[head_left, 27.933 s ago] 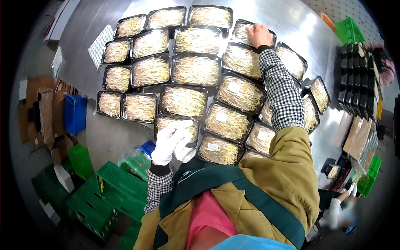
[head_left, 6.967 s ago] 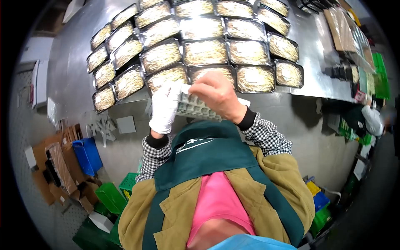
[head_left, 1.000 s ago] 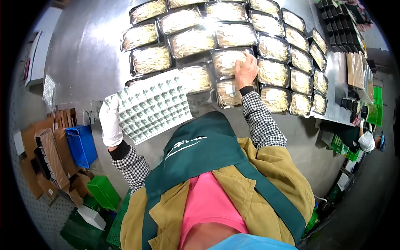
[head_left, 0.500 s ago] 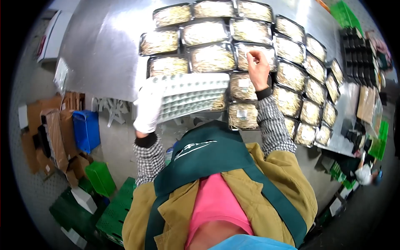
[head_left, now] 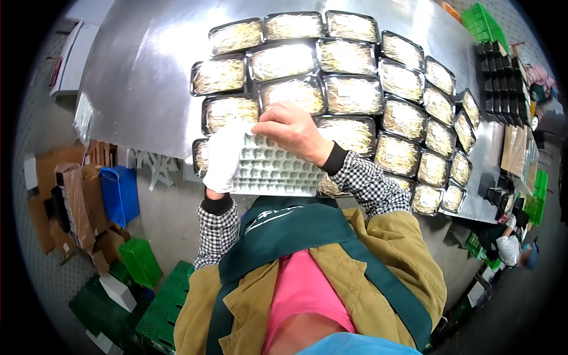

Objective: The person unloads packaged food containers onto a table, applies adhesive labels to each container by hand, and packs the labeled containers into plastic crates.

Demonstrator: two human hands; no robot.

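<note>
My left hand (head_left: 221,158), in a white glove, grips the left edge of a pale sheet of stickers (head_left: 275,171) covered in rows of small roundish marks. The sheet is held over the front of the table, close to my apron. Bare, my right hand (head_left: 290,130) bends over the sheet's top edge. Its thumb and fingertips are pinched together near the upper left corner, beside the glove; whatever they hold is too small to see. Behind them stand black trays (head_left: 349,94) of pale thin strands under shiny film, one partly hidden by my right hand.
More filled trays (head_left: 405,118) cover the right side of the metal table (head_left: 136,77). Stacked black trays (head_left: 503,77) stand at far right, near a green crate (head_left: 485,26). A blue bin (head_left: 120,192) and cardboard (head_left: 74,201) are at left. Another person (head_left: 510,245) is at lower right.
My right hand has moved left and down from above a tray to the sheet's top edge. The sheet has come lower and closer to my body.
</note>
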